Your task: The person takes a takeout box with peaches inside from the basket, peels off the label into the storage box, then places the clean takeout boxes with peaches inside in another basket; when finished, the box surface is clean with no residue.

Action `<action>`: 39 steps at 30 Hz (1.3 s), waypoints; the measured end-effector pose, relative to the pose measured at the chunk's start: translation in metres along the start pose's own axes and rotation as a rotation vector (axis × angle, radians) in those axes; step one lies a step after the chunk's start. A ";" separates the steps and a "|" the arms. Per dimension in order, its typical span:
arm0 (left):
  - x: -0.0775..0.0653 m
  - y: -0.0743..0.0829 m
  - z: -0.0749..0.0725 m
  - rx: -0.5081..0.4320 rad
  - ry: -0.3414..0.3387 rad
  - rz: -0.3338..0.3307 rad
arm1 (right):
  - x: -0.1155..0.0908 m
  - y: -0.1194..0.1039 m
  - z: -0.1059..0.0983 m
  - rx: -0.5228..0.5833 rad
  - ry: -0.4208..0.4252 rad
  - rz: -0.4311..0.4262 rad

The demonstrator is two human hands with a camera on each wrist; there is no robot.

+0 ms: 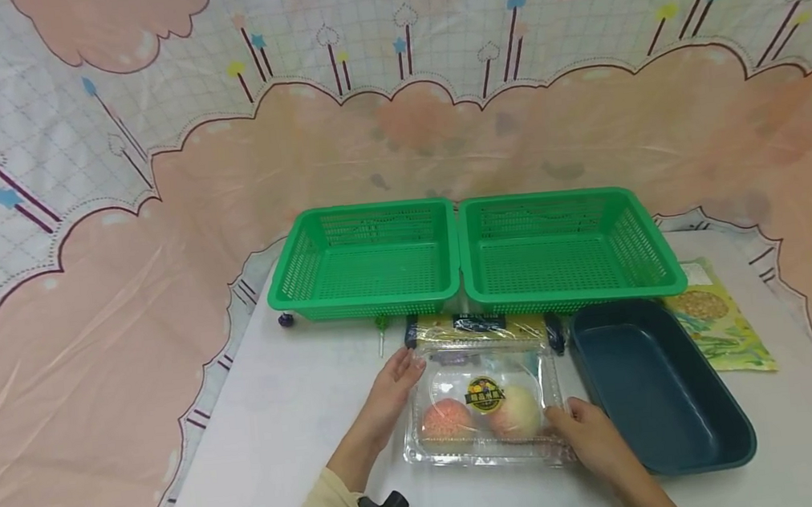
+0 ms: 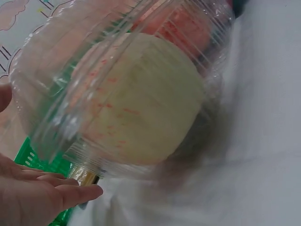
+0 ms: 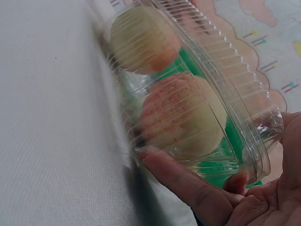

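A clear plastic fruit box with a black-and-yellow round label lies in front of me. Inside it show two peaches, a redder one and a paler one. My left hand is at the box's far left corner; the left wrist view shows its fingers straight, the thumb near the lid's edge. At the near right side, my right hand grips the box, thumb on the lid rim and index finger under the bottom edge. A yellow packet lies just behind the box.
Two green baskets stand side by side at the back. To the right are a dark blue basin and a yellow-green packet partly behind it. A green lollipop and a small dark purple ball lie near the left basket.
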State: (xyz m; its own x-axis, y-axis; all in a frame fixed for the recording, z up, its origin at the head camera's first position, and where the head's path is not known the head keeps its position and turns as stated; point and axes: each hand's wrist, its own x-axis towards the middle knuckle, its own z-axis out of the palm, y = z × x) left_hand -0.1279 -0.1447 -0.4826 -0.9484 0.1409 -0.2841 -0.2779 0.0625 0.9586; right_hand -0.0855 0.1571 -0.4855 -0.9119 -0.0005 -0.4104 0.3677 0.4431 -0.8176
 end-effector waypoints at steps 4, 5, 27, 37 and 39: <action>-0.003 -0.004 0.003 0.016 0.006 -0.025 | -0.001 -0.001 0.000 -0.011 -0.006 0.002; -0.003 -0.004 0.004 0.020 0.011 -0.030 | -0.001 0.000 0.000 -0.014 -0.007 0.002; 0.021 -0.004 0.005 0.009 0.063 -0.048 | 0.009 -0.036 -0.030 -0.291 -0.126 -0.118; 0.022 -0.005 0.005 0.011 0.073 -0.041 | 0.020 -0.084 -0.046 -0.514 -0.089 -0.177; 0.023 -0.004 0.005 0.021 0.081 -0.044 | 0.022 -0.093 -0.045 -0.529 -0.075 -0.202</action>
State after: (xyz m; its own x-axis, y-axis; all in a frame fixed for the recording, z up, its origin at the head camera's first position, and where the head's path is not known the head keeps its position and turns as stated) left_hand -0.1474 -0.1365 -0.4932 -0.9449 0.0575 -0.3222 -0.3167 0.0875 0.9445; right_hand -0.1479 0.1566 -0.4006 -0.9320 -0.1872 -0.3104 0.0284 0.8160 -0.5773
